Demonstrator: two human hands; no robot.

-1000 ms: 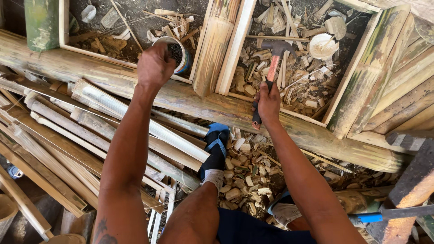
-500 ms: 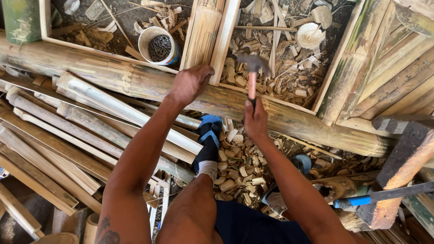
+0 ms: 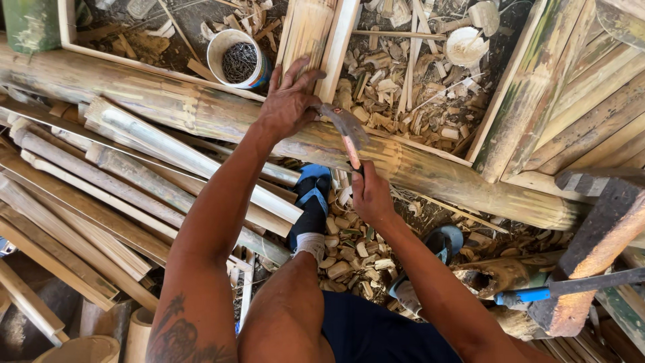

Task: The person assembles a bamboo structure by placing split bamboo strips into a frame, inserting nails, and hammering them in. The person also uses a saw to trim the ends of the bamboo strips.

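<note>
Bamboo-littered floor — left hand [image 3: 290,101] spread on pole [image 3: 168,101], right hand [image 3: 371,195] gripping hammer [image 3: 346,131].

above the pole: my left hand [image 3: 290,101] is pretty boxed in, the upright bamboo slats [image 3: 316,33] touch my fingertips and the white cup of nails [image 3: 236,59] sits just beside.
right of the hammer [image 3: 346,131]: open run along the big bamboo pole [image 3: 443,178], only loose chips beyond.
far right: slanted bamboo frame [image 3: 537,81] blocks it.
left side: stacked split bamboo [image 3: 101,188], no gap.
under my right hand [image 3: 371,195]: my foot in the blue sandal [image 3: 312,202] crowds it.
</note>
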